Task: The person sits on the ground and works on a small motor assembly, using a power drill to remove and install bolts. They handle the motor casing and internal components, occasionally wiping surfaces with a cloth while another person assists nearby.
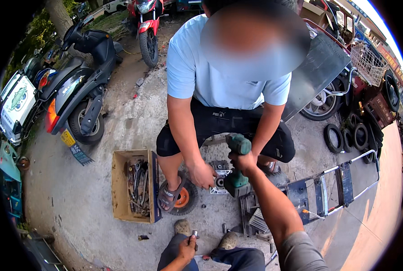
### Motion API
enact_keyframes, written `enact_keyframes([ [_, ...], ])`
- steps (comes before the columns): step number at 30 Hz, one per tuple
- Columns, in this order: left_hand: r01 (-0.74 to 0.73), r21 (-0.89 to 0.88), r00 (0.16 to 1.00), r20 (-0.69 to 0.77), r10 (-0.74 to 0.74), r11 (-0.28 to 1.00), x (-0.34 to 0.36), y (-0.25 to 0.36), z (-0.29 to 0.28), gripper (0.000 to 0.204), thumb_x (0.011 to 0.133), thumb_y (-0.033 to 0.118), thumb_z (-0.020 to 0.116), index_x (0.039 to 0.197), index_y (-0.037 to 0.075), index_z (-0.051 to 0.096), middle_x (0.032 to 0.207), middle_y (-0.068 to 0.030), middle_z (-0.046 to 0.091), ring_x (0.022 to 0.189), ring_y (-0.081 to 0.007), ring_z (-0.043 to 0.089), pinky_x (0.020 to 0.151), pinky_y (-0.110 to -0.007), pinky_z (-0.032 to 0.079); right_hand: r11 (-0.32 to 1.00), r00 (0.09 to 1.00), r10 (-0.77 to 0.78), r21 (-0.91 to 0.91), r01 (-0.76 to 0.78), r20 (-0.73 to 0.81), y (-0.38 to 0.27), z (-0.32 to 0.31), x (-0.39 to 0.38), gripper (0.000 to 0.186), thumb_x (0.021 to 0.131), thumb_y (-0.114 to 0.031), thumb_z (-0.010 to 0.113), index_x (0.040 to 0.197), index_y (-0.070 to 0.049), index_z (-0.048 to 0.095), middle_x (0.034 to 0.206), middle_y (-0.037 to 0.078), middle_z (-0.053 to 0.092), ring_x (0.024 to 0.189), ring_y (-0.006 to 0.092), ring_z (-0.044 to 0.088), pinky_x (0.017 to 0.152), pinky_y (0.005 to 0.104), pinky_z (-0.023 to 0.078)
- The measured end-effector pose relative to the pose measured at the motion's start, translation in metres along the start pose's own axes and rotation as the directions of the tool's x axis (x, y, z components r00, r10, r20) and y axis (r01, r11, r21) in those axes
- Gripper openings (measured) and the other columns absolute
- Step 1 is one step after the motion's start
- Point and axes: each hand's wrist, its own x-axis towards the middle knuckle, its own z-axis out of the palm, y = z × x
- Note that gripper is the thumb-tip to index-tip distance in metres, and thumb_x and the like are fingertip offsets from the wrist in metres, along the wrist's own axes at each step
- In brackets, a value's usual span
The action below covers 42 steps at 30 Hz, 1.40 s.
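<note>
Metal casing (219,182) exposed on ground (93,185), seemingly mid-work.
Our right hand (244,163) grips the drill (238,143), our left hand (186,248) a metal socket (194,233); remaining work unclear.

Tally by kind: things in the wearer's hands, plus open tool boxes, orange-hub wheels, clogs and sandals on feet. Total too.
Drill: 1
Metal cylinder: 1
Tool box: 1
Orange-hub wheel: 1
Clogs: 2
Sandals: 2
Total: 8
</note>
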Motion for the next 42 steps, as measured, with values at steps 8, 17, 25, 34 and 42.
enact_keyframes([
  [8, -0.18, 0.077, 0.937, -0.289, 0.195, 0.981, 0.148, -0.087, 0.033, 0.029, 0.097, 0.032, 0.061, 0.11, 0.009, 0.074, 0.083, -0.0084, 0.074, 0.074, -0.0257, 0.07, 0.065, -0.047, 0.056, 0.996, 0.956, -0.093, -0.044, 0.084, -0.28, -0.015, 0.011, 0.06, 0.025, 0.083, -0.002, 0.071, 0.107, -0.001, 0.065, 0.096, 0.008, 0.068, 0.088, 0.0199, 0.066, 0.075, 0.0321, 0.054],
  [17, -0.088, 0.208, 0.982, 0.184, 0.05, 0.974, 0.217, -0.039, 0.111, 0.045, 0.103, 0.041, 0.049, 0.097, 0.0, 0.066, 0.077, -0.0168, 0.068, 0.071, -0.0324, 0.067, 0.068, -0.044, 0.05, 0.962, 0.857, -0.244, -0.224, 0.155, -0.454, 0.228, 0.035, -0.202, 0.033, 0.085, -0.005, 0.077, 0.116, -0.002, 0.066, 0.107, 0.006, 0.071, 0.1, 0.0166, 0.066, 0.086, 0.0337, 0.053],
  [25, -0.13, 0.741, 0.881, 0.391, -0.266, 0.659, 0.28, -0.077, 0.18, 0.047, 0.099, 0.039, 0.052, 0.128, 0.003, 0.06, 0.115, -0.0248, 0.068, 0.111, -0.0436, 0.063, 0.095, -0.05, 0.049, 0.979, 0.764, 0.171, 0.02, -0.203, -0.622, 0.451, 0.111, -0.091, 0.035, 0.075, -0.02, 0.085, 0.097, 0.001, 0.067, 0.093, 0.014, 0.072, 0.082, 0.0236, 0.066, 0.077, 0.042, 0.052],
  [34, -0.936, 0.258, 0.29, 0.181, 0.94, 0.239, 0.241, 0.047, 0.119, 0.044, 0.094, 0.026, 0.064, 0.126, -0.003, 0.057, 0.13, -0.0222, 0.054, 0.117, -0.0413, 0.052, 0.103, -0.05, 0.04, 0.793, 0.797, 0.397, -0.267, -0.548, -0.456, 0.435, 0.113, -0.072, 0.068, 0.081, -0.035, 0.075, 0.133, 0.003, 0.053, 0.124, 0.025, 0.066, 0.119, 0.0374, 0.063, 0.099, 0.0427, 0.051],
  [42, -0.694, 0.55, 0.525, -0.054, 0.849, 0.464, 0.367, 0.142, 0.067, 0.039, 0.09, 0.036, 0.065, 0.111, 0.003, 0.066, 0.111, -0.0245, 0.066, 0.105, -0.0432, 0.061, 0.087, -0.052, 0.047, 0.871, 0.994, 0.109, -0.48, -0.106, -0.022, 0.272, 0.039, -0.093, 0.037, 0.089, -0.026, 0.073, 0.117, -0.002, 0.07, 0.106, 0.019, 0.073, 0.1, 0.0303, 0.07, 0.089, 0.0393, 0.053],
])
